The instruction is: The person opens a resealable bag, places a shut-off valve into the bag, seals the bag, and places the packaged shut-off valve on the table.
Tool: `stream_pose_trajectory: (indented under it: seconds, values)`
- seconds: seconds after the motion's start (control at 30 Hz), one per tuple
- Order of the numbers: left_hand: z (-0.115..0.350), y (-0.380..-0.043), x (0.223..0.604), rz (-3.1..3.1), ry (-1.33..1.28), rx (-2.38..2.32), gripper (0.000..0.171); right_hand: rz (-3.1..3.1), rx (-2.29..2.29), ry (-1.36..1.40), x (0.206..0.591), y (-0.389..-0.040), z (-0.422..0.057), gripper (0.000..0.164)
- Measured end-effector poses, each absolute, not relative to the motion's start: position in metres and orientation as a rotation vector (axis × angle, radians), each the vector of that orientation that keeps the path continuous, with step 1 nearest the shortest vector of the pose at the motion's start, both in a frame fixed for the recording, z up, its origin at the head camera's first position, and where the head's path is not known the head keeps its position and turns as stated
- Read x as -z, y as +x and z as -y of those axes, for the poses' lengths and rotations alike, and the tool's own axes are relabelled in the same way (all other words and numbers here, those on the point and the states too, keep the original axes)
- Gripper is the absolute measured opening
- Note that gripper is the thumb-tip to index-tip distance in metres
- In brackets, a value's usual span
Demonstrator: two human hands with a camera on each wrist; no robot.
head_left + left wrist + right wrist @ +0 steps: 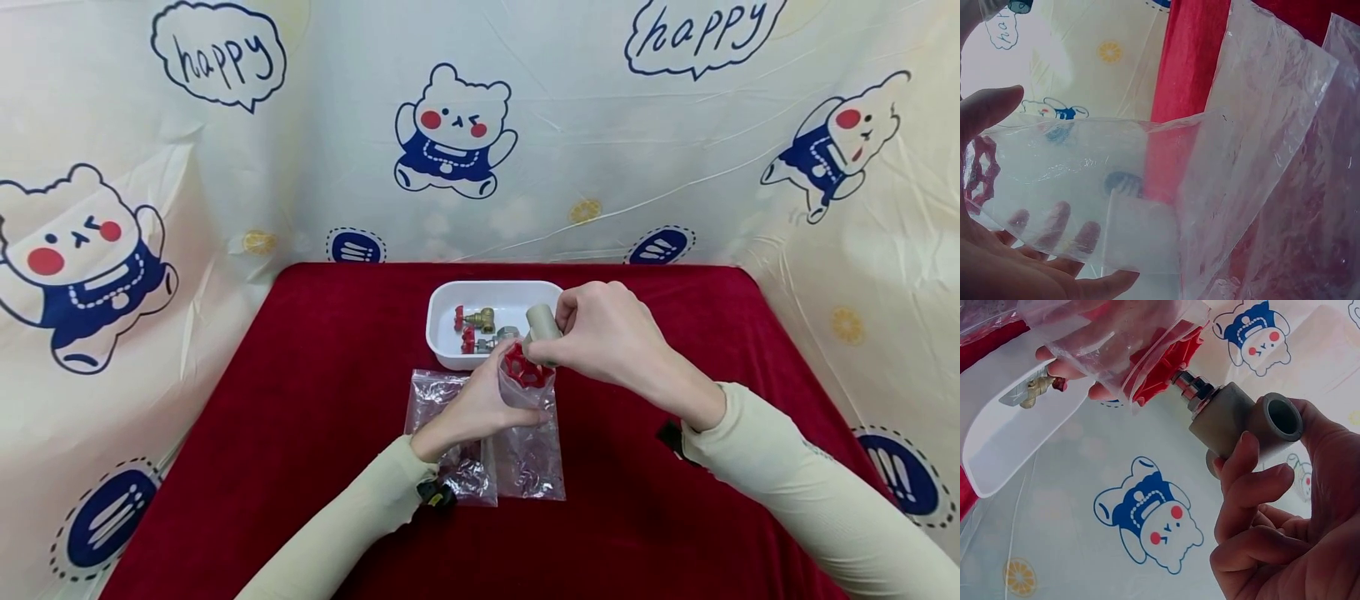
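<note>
My right hand point(611, 329) grips the grey plastic body of a stop valve point(1219, 419). The valve's red handwheel point(525, 368) points down into the mouth of a clear plastic zip bag point(528, 458), and a short metal stem joins wheel and body. My left hand point(483, 408) holds this bag at its mouth, thumb on the near side and fingers on the far side. In the left wrist view the fingers point(1054, 225) show through the film, curled about the bag. Seen from the right wrist, the handwheel is partly covered by film while the grey body stays outside.
Behind the hands stands a white plastic tray point(495, 293), holding a brass valve point(480, 319) and a silver metal valve point(487, 340), both with red handles. Another clear bag point(431, 396) lies left of the held one on the red cloth point(315, 375). A printed curtain point(570, 108) encloses the back and sides.
</note>
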State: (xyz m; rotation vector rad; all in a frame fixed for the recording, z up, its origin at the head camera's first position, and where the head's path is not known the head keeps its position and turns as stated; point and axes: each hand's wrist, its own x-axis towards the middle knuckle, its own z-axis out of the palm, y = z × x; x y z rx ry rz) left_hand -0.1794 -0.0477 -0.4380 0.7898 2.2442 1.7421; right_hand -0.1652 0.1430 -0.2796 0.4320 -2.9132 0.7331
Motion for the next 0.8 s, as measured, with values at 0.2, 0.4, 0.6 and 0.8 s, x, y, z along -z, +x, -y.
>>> stream_pose_trajectory:
  seconds: [0.2, 0.4, 0.6, 0.8]
  values:
    - [0.048, -0.179, 0.438, -2.274, 0.778, -1.721, 0.108, 2.932, -0.696, 0.447, 0.283, -0.167, -0.141, 0.029]
    - [0.049, -0.179, 0.436, -2.303, 0.767, -1.696, 0.111, 2.955, -0.662, 0.468, 0.288, -0.170, -0.136, 0.032]
    - [0.049, -0.179, 0.436, -2.296, 0.785, -1.708, 0.109, 2.972, -0.614, 0.483, 0.295, -0.173, -0.132, 0.035]
    - [0.050, -0.180, 0.436, -2.264, 0.828, -1.737, 0.104, 3.002, -0.582, 0.484, 0.302, -0.174, -0.128, 0.038]
